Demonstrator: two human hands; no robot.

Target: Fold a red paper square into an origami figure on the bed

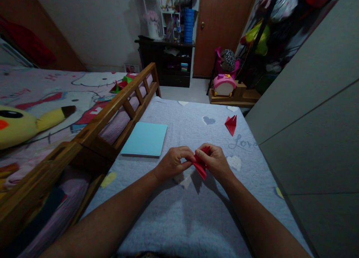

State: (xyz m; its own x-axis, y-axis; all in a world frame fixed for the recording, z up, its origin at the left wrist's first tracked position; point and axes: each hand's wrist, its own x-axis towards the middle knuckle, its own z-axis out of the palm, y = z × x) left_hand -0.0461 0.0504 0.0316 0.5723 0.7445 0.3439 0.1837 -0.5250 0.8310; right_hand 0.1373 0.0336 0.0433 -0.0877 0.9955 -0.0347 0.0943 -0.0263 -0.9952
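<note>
Between my hands is a folded red paper piece point(201, 167), its pointed end hanging down above the pale bedspread. My left hand point(176, 161) pinches its left edge between thumb and fingers. On the other side, my right hand point(215, 160) grips it, with the thumb lying over the paper. A second folded red paper piece point(231, 125) rests on the bedspread point(185, 127) at the upper right. To the left of my hands lies a square stack of light blue paper point(145, 139).
A wooden rail point(112, 114) runs along the left side, beyond which a yellow plush toy point(22, 126) lies on another bed. Pale cabinet panels point(314, 119) stand close on the right. A dark shelf unit point(168, 61) is at the back.
</note>
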